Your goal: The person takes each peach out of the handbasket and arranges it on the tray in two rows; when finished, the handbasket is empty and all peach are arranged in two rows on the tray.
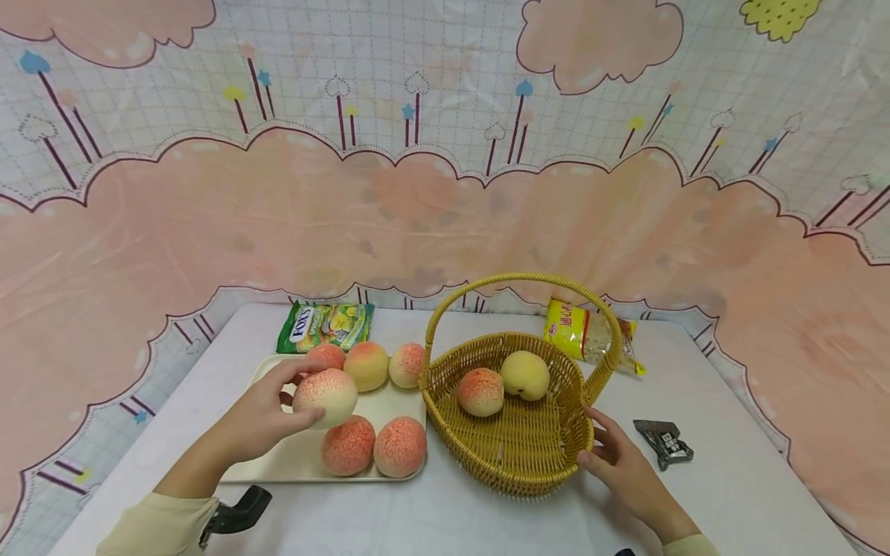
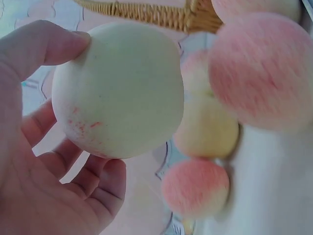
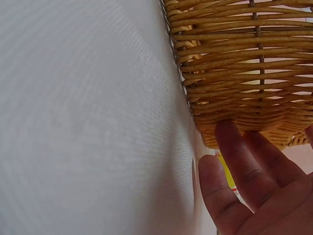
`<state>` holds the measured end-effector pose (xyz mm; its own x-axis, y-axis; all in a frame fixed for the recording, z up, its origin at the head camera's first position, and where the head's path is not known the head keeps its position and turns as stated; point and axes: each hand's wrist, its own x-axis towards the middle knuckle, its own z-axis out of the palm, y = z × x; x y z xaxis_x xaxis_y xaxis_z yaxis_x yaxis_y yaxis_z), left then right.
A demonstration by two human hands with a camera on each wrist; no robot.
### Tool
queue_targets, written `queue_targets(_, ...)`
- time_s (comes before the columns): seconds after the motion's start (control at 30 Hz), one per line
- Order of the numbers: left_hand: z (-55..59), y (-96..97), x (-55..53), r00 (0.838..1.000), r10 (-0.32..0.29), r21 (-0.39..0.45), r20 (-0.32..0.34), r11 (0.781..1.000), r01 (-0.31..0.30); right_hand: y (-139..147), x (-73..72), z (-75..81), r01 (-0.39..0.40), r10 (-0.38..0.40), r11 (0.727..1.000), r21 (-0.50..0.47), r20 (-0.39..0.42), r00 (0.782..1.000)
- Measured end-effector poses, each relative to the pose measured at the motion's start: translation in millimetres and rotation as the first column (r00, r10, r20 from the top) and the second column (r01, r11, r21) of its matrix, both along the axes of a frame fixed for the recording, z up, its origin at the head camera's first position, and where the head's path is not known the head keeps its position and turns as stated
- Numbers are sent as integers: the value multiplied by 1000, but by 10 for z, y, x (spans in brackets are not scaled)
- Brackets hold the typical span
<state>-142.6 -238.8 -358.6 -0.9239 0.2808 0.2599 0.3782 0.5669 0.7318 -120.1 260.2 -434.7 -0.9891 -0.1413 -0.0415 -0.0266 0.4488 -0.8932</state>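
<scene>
My left hand [image 1: 267, 409] holds a pale peach [image 1: 325, 398] with pink speckles over the cream tray [image 1: 278, 462]; the left wrist view shows the thumb on one side of it and curled fingers on the other. Several more peaches lie in the tray, among them a red one [image 1: 348, 445] and a yellowish one [image 1: 366, 366]. A woven basket [image 1: 459, 455] with a tall handle stands right of the tray, holding a red-yellow peach [image 1: 480, 392] and a yellow peach [image 1: 524, 375]. My right hand [image 1: 621, 469] touches the basket's right side, its fingers extended against the weave [image 3: 230, 73].
A green Fox's candy bag [image 1: 324, 326] lies behind the tray. Behind the basket's right side is a yellow food packet [image 1: 591, 333], partly hidden by the handle. A small dark packet [image 1: 664, 442] lies right of my right hand. A patterned curtain [image 1: 445, 224] hangs behind the white table.
</scene>
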Motion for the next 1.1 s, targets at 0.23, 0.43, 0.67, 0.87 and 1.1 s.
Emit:
queue_targets(0.23,-106,-233,71,994,97,-23,46,995,-96,-2,-3,-5,-4,4,1000,-7,-16,1000)
queue_targets(0.43,-192,-368,102,984,142,-51,110,989,-137,13,0,-16,-14,14,1000,-15,-13,1000)
queue_targets(0.67,-290,-449,159,979,164,-70,123,985,-156,16,-7,-24,-13,13,1000,-22,-4,1000)
queue_targets(0.87,-387,-494,174,976,164,-74,146,985,-154,10,-3,-14,-8,8,1000,-12,-5,1000)
queue_targets(1.1,-477,-473,202,966,159,-58,202,987,-150,0,5,-10,3,-3,1000,-14,7,1000)
